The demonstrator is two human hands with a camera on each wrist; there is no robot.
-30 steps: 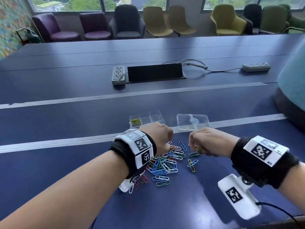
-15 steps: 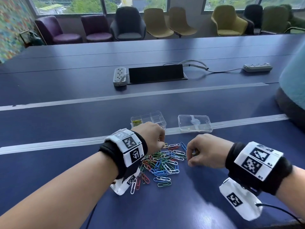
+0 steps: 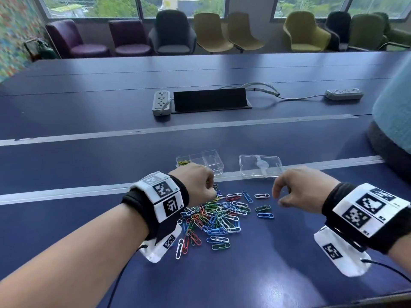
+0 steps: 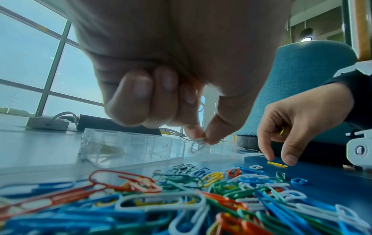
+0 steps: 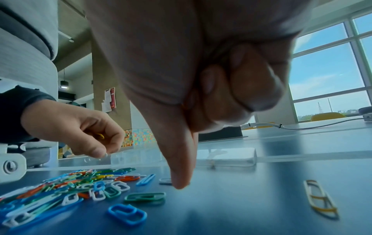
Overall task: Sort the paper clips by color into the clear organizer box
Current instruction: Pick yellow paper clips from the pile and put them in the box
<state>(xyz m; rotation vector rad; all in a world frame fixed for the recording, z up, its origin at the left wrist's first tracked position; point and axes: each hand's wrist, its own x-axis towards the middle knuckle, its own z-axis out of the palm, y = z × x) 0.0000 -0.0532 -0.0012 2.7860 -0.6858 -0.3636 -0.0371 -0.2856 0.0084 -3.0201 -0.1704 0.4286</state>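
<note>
Grip tips of right hand (image 3: 298,192) down at table (image 3: 289,274), rear fingers (image 5: 251,82) curled round held yellow clip (image 4: 281,131). Just right of thumb (image 5: 177,159), loose yellow clip (image 5: 320,198), lengthwise along hand (left hand (image 3: 195,185) farther, pinching white clip (image 4: 198,143)).

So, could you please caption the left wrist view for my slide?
Left hand pinches a white paper clip above the mixed pile, clear organizer box behind.
</note>
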